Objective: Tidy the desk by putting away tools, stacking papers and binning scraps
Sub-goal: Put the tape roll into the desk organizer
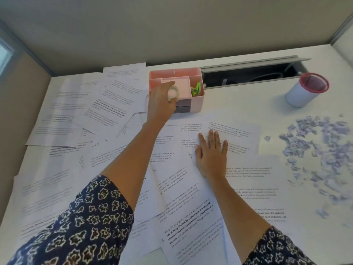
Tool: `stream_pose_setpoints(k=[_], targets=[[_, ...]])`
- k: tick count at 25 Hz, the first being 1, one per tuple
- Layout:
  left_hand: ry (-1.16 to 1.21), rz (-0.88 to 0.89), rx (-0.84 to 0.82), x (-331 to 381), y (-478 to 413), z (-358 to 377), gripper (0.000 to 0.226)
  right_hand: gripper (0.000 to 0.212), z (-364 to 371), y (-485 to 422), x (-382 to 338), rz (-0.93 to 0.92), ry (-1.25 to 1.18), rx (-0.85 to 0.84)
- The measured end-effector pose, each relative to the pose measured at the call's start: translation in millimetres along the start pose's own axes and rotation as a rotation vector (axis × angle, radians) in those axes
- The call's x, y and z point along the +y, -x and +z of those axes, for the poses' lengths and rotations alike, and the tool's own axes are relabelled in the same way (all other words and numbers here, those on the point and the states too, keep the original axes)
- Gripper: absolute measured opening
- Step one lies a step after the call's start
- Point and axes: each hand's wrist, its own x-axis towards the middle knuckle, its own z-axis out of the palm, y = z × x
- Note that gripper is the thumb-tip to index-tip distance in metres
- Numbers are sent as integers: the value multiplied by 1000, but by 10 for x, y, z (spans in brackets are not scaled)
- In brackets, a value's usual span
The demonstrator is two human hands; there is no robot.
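My left hand (162,101) reaches up to the pink desk organizer (198,72) and holds a small clear roll of tape (173,92) between thumb and fingers, just above the organizer's front compartment. Green binder clips (196,89) stand in the organizer's right compartment. My right hand (212,153) lies flat, fingers straight, on printed sheets of paper (191,197) in the middle of the desk. Many more printed sheets (76,111) lie scattered and overlapping across the left and centre. A heap of torn paper scraps (315,150) covers the right side.
A white cylindrical bin with a red rim (303,90) stands at the back right, near the scraps. An open cable slot with a grey flap (248,75) runs along the back edge behind the organizer. Partition walls close the desk at the back and left.
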Motion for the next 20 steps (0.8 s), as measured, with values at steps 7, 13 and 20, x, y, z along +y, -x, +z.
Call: stream_pose_setpoints(k=[7,13,20], targets=[[-16,11,-63,40,-289,196,42,54,-6,-3,-8,-1,7,-8],[-7,-63,-65,-28,-325,256,45,55,-20,5,-16,1,9,-2],[-79,-102,-88,-18,-335,214,62,57,-25,4,-21,11,10,-21]])
